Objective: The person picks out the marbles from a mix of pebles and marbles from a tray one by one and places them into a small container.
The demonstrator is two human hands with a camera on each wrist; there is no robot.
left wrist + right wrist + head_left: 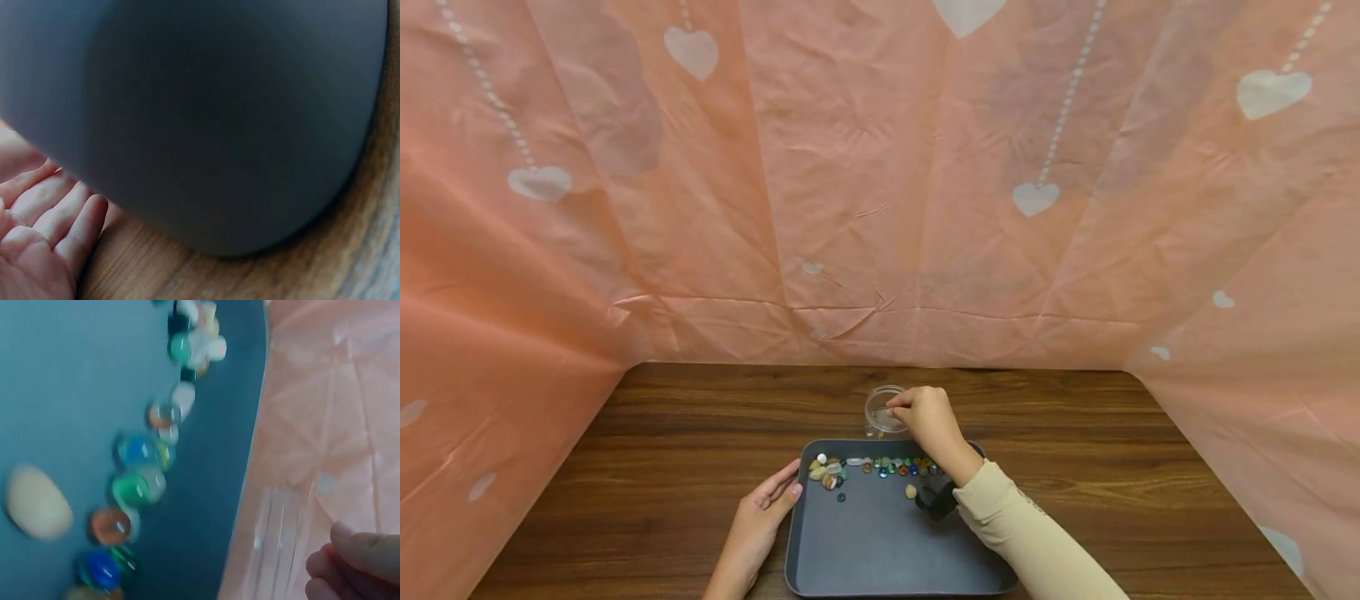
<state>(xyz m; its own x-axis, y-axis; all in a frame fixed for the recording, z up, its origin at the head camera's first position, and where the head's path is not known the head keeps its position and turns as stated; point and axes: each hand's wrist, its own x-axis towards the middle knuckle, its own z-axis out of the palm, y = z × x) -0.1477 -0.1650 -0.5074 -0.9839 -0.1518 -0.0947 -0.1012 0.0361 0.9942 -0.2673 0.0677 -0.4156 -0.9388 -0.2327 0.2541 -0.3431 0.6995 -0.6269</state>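
At the dark grey tray's [895, 550] left edge, my left hand [758, 517] grips the side, thumb at the rim and fingers along the outer wall. In the left wrist view the fingers [75, 225] pass behind the tray's edge. Beyond the tray stands a clear round jar [874, 417] with some small pieces low inside. My right hand [928, 417] reaches across the tray to it, thumb and fingers curled close together over the jar's mouth. In the right wrist view the fingertips hang beside the jar wall [275, 544]; I cannot tell whether they hold anything.
Colourful glass marbles and pebbles [883, 472] line the tray's far side, with more stones [817, 472] clustered in its far left corner. A beige pebble [911, 492] lies near the black wrist device [934, 498]. A peach curtain [880, 250] surrounds the wooden table [700, 433].
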